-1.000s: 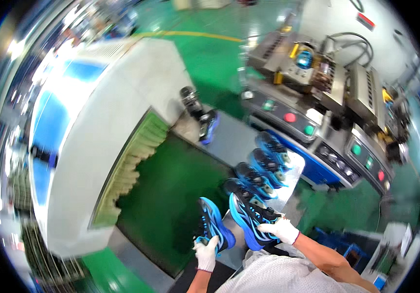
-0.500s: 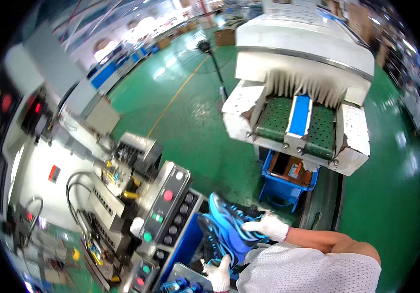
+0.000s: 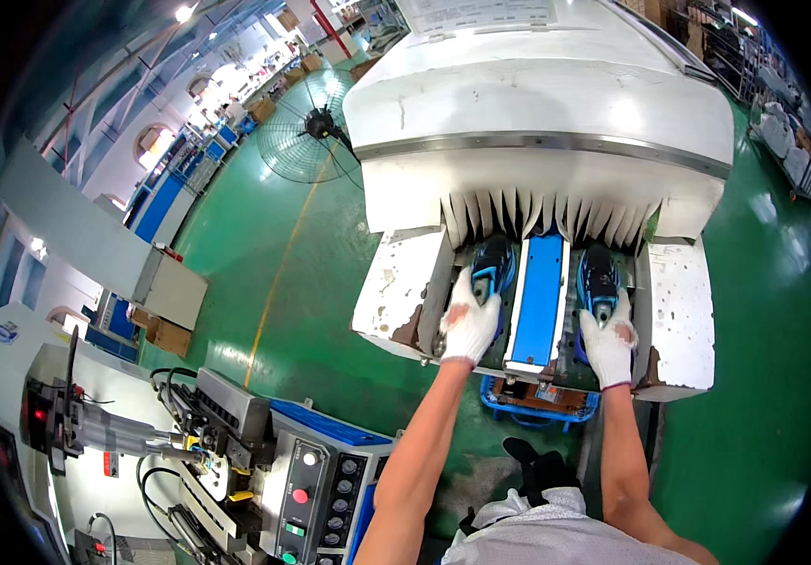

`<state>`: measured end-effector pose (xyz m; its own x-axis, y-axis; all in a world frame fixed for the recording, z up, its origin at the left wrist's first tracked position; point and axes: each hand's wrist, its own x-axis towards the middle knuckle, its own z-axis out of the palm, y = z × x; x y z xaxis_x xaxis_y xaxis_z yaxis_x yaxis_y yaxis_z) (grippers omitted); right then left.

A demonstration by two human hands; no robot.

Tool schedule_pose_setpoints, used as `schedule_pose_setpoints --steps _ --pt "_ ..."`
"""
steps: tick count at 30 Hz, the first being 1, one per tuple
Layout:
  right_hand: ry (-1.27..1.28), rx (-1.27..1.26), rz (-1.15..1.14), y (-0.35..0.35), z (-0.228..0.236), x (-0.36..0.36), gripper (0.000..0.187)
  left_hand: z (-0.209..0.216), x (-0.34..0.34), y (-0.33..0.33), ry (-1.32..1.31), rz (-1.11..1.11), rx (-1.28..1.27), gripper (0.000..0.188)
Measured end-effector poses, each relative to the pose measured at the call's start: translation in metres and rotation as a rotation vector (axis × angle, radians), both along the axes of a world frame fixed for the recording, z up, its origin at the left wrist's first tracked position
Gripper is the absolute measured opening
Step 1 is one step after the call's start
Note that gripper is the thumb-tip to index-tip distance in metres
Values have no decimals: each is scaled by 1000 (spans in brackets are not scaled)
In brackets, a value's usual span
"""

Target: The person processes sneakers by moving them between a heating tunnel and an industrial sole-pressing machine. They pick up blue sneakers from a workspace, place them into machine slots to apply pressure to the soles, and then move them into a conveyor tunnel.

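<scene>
My left hand (image 3: 468, 322), in a white work glove, grips the heel end of a black and blue sports shoe (image 3: 494, 258) on the left lane of a conveyor machine. On the right lane, my gloved right hand (image 3: 610, 345) holds the matching shoe (image 3: 599, 270) by its heel. Both toes point away from me, up against a curtain of pale hanging strips (image 3: 603, 220). A raised white divider with a blue top (image 3: 542, 299) stands between the two shoes. Gloves and shoes cover much of the belt.
White side housings with chipped paint (image 3: 686, 315) flank the lanes. A blue crate (image 3: 539, 407) sits beneath the conveyor mouth. Lower left stands a machine with a button panel (image 3: 316, 499). A floor fan (image 3: 319, 122) is beyond, on the green floor.
My hands have moved from beside the button panel, where they held the pair of shoes together, to the conveyor. The shoes are now apart, one per lane. My view has turned toward the conveyor.
</scene>
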<state>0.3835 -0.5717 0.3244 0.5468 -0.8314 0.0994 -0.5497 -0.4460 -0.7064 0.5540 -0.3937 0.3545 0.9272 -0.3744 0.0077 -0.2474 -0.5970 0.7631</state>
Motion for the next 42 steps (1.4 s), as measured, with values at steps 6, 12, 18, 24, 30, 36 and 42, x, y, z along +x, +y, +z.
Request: schedule_pose_setpoints --steps 6,12,18,24,30,36,42 --pt "16 -235 -12 -25 -1 92 80 -42 74 -24 -152 37 -235 85" --pt "-667 -43 424 123 23 88 54 -88 -68 130 -44 -6 -304 62" --pt "524 546 1673 280 -163 84 60 -178 -321 371 315 795 164 43" --pt "683 11 2267 396 -230 41 64 -194 -612 424 219 2051 314 28" --pt "775 -81 2420 545 -168 -68 70 -316 -725 388 340 2462 259 30" --pt "67 -396 2500 685 -199 -184 83 -364 -761 470 339 2472 155 50" --pt "-229 -786 2329 758 -222 -272 73 -386 -903 625 125 2491 569 60"
